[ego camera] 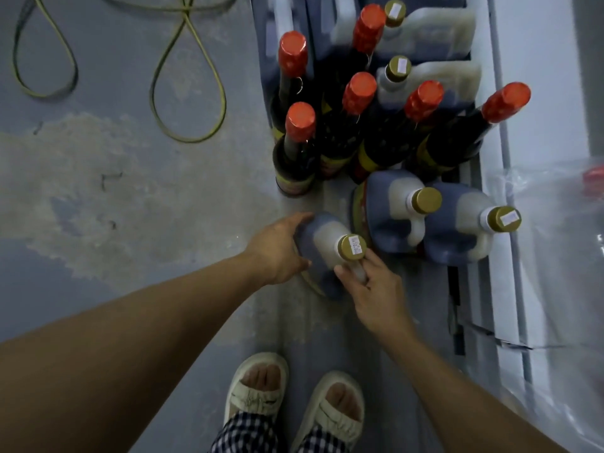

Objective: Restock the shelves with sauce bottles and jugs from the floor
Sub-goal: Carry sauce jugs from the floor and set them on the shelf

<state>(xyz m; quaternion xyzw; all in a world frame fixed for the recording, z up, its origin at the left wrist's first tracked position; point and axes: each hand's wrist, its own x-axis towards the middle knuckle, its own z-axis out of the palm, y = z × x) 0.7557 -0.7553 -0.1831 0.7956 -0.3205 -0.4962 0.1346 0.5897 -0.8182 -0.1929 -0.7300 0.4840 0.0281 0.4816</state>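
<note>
A dark sauce jug [322, 243] with a gold cap and a white price sticker stands on the floor in front of me. My left hand [277, 248] presses against its left side. My right hand [372, 286] is closed around its white handle just below the cap. Two more gold-capped jugs [392, 207] [464, 223] stand right of it. Behind them are several tall dark bottles with red caps [295, 148], and more jugs [425, 76] lie further back.
A white shelf edge [503, 191] runs along the right, with clear plastic wrap [555, 223] beyond it. A yellow-green strap [189, 103] loops on the grey floor at the upper left. My slippered feet [294, 393] are at the bottom.
</note>
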